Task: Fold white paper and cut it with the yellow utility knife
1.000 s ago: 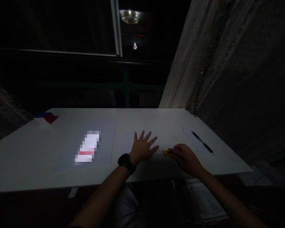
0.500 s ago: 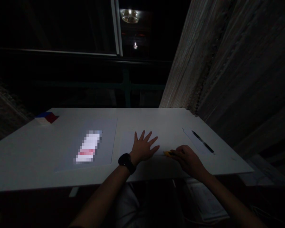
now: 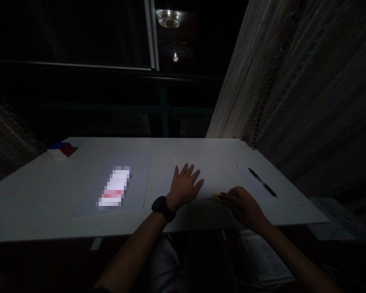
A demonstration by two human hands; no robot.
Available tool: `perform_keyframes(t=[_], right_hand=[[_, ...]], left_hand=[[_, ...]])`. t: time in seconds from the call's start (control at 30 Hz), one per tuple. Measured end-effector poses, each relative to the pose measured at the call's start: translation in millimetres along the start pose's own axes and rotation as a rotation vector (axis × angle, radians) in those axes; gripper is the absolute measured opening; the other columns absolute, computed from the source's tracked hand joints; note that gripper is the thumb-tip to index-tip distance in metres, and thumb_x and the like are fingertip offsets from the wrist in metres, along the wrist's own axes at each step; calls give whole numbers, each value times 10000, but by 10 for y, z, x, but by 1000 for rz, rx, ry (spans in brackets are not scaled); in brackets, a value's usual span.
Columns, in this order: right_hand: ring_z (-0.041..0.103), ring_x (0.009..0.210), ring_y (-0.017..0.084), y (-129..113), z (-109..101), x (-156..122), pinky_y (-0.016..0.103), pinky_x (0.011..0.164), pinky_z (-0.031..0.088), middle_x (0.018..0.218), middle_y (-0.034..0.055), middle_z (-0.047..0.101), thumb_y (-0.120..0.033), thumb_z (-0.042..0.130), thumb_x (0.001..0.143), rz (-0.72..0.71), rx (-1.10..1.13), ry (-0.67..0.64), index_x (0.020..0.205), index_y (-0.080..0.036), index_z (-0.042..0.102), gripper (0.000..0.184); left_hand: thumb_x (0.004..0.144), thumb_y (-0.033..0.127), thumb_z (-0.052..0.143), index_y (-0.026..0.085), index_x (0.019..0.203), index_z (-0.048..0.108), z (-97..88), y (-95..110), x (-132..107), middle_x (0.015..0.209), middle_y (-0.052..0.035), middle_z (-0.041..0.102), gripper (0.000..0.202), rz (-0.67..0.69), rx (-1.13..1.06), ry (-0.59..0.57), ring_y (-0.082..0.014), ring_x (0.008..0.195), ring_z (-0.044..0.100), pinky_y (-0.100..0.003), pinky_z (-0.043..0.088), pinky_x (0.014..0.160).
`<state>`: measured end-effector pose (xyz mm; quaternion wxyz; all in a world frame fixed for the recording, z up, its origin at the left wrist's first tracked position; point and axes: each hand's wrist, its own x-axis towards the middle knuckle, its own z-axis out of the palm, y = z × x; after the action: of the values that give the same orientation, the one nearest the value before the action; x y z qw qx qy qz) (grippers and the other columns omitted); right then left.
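Note:
My left hand (image 3: 185,185), with a dark watch on its wrist, lies flat with fingers spread on a pale sheet of paper (image 3: 163,181) on the white table. In my right hand (image 3: 242,203) is a yellow utility knife (image 3: 219,197), gripped between fingers and thumb. Its thin blade points left, low over the table near the paper's right side; I cannot tell whether the tip touches. Right of that hand, a dark pen (image 3: 262,183) rests beside a narrow strip of paper (image 3: 251,179). The room is dim and the paper's edges are faint.
On the left, a blurred-out lit phone (image 3: 115,187) lies on a larger paper sheet (image 3: 140,171). A blue, red and white cube (image 3: 62,149) sits at the table's (image 3: 42,203) far left. A curtain (image 3: 232,93) hangs behind the right side, and papers (image 3: 265,260) are below the table.
My left hand's fingers have drawn slightly closer together. The knife and my right hand have shifted a little to the right in view, along with a slight camera shift.

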<state>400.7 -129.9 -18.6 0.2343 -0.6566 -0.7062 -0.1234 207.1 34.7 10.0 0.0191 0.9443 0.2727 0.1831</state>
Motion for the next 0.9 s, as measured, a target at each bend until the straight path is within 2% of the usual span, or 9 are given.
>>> perform_keyframes(t=[0.13, 0.3, 0.47, 0.9], right_hand=[[536, 753, 185, 1, 3, -7, 298, 626, 421, 832, 94, 596, -326, 501, 884, 17, -15, -24, 1079, -201, 662, 282], [549, 791, 192, 6, 6, 7, 302, 640, 427, 860, 98, 611, -330, 486, 892, -4, -16, -11, 1067, -220, 664, 273], [546, 801, 196, 8, 31, 4, 307, 649, 432, 871, 105, 607, -314, 494, 890, -17, -22, -18, 1076, -197, 651, 270], [523, 790, 189, 11, 40, -34, 309, 649, 422, 875, 99, 600, -262, 465, 893, -44, -20, -1, 1081, -207, 640, 263]], left_hand=[[930, 511, 225, 296, 1334, 429, -105, -175, -118, 1438, -62, 383, 501, -5, 10, -68, -296, 1359, 244, -589, 150, 1073], [915, 557, 214, 361, 1379, 351, -75, -365, -275, 1482, -33, 309, 521, -49, 56, -105, -304, 1376, 200, -599, 116, 1075], [912, 569, 191, 387, 1393, 312, -21, -360, -272, 1499, -11, 270, 528, -63, 71, -107, -309, 1382, 178, -610, 85, 1074], [905, 583, 208, 393, 1390, 312, -54, -340, -277, 1501, -1, 264, 532, -67, 82, -121, -321, 1382, 166, -639, 80, 1059]])
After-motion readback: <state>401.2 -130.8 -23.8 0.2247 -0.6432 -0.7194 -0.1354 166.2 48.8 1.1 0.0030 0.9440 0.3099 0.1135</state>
